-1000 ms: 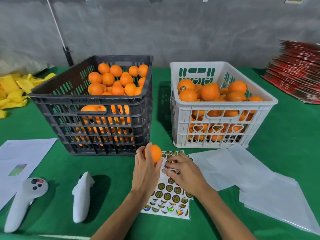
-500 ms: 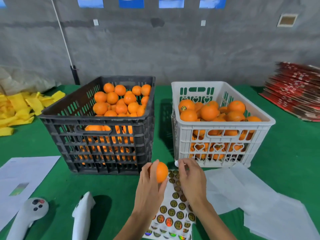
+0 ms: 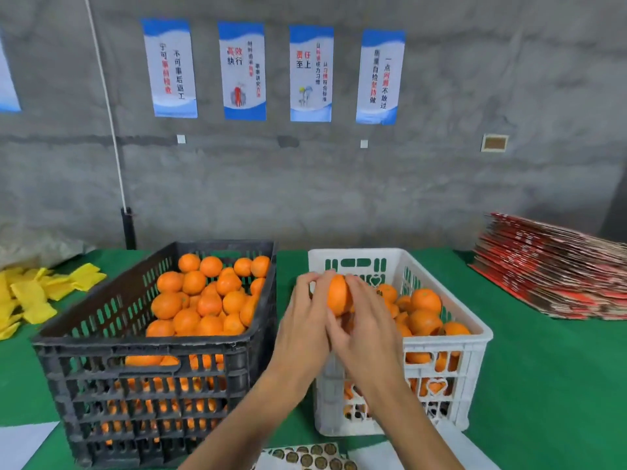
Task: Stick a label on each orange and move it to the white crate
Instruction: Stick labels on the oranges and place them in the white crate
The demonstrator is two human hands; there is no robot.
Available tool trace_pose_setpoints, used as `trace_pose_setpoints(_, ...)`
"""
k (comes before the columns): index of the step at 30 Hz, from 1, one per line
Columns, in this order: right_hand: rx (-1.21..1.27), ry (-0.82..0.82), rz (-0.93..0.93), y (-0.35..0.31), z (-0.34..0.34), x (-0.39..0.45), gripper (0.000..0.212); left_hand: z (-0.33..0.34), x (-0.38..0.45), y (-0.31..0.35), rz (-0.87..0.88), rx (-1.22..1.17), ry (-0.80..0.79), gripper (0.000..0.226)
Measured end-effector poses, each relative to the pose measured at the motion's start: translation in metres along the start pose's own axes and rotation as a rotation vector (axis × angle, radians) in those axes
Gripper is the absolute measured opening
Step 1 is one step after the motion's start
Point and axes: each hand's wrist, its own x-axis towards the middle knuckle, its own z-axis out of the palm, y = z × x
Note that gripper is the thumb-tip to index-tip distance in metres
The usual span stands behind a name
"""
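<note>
**Both hands on one orange, up at the white crate**

Both hands are raised in front of the crates with a single orange (image 3: pixel 337 295) caught between them. The left hand (image 3: pixel 302 329) wraps it from the left, fingers curled over the top. The right hand (image 3: pixel 368 330) presses in from the right, fingers laid across the fruit's side. So both are closed around that one orange, and the heels of the hands meet just below it. Whether a label sits on it cannot be told; the fingers cover too much.

The orange is held at the left end of the white crate (image 3: pixel 475 337), about level with its rim and in front of its near left corner. That crate is well filled with oranges (image 3: pixel 425 300). Just to its left, with a narrow strip of green table (image 3: pixel 543 385) between them, stands the black crate (image 3: pixel 152 364), heaped with more fruit (image 3: pixel 193 283).

At the bottom edge, below the wrists, the top of the sticker sheet (image 3: pixel 305 457) peeks in, rows of round dark labels on it. Yellow wrappers (image 3: pixel 30 293) lie at far left, a stack of red cartons (image 3: pixel 556 266) at far right, and four posters (image 3: pixel 310 72) hang on the grey wall.
</note>
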Motion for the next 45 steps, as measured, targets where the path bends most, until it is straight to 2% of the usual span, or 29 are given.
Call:
trace_pose_setpoints(5, -0.138, -0.025, 0.123, 0.023, -0.008, 0.067, 0.054, 0.022, 0.083, 0.015, 0.078, 0.203, -0.145, 0.062)
trace_pose_setpoints(9, -0.071, -0.063, 0.032, 0.014, 0.015, 0.08, 0.049, 0.006, 0.096, -0.01, 0.088, 0.327, -0.156, 0.065)
trace_pose_setpoints(12, 0.048, -0.09, -0.032, -0.014, 0.05, 0.087, 0.044, -0.027, 0.095, -0.055, 0.0, 0.348, -0.138, 0.061)
trace_pose_setpoints(15, 0.075, -0.22, -0.058, -0.043, 0.093, 0.094, 0.044, -0.064, 0.095, -0.116, -0.21, 0.427, -0.19, 0.056)
trace_pose_setpoints(17, 0.087, -0.315, -0.046, -0.056, 0.121, 0.1, 0.042, -0.081, 0.099, -0.16, -0.319, 0.435, -0.301, 0.055)
trace_pose_setpoints(20, 0.097, -0.451, -0.01, -0.063, 0.159, 0.111, 0.043, -0.081, 0.111, -0.208, -0.344, 0.419, -0.535, 0.056)
trace_pose_setpoints(23, 0.135, -0.481, 0.022, -0.061, 0.192, 0.125, 0.038, -0.061, 0.129, -0.237, -0.397, 0.456, -0.78, 0.057)
trace_pose_setpoints(25, 0.154, -0.498, 0.046, -0.059, 0.209, 0.134, 0.034, -0.045, 0.139, -0.251, -0.454, 0.516, -0.928, 0.066)
trace_pose_setpoints(29, 0.16, -0.486, 0.085, -0.054, 0.228, 0.149, 0.031, -0.016, 0.147, -0.254, -0.605, 0.712, -1.208, 0.129)
trace_pose_setpoints(31, 0.125, -0.474, 0.083, -0.053, 0.232, 0.152, 0.034, -0.012, 0.147, -0.247, -0.581, 0.789, -1.293, 0.138)
trace_pose_setpoints(33, 0.106, -0.47, 0.09, -0.054, 0.231, 0.15, 0.034, -0.014, 0.144, -0.242, -0.544, 0.795, -1.296, 0.137)
trace_pose_setpoints(36, 0.119, -0.451, 0.1, -0.055, 0.219, 0.143, 0.031, -0.016, 0.135, -0.234, -0.442, 0.745, -1.197, 0.128)
trace_pose_setpoints(39, 0.165, -0.426, 0.107, -0.059, 0.197, 0.132, 0.031, -0.019, 0.126, -0.223, -0.332, 0.656, -1.105, 0.103)
trace_pose_setpoints(42, 0.202, -0.382, 0.137, -0.06, 0.166, 0.125, 0.03, -0.037, 0.126, -0.205, -0.271, 0.696, -1.062, 0.079)
trace_pose_setpoints(45, 0.223, -0.36, 0.136, -0.058, 0.134, 0.119, 0.032, -0.071, 0.13, -0.178, -0.209, 0.679, -0.793, 0.047)
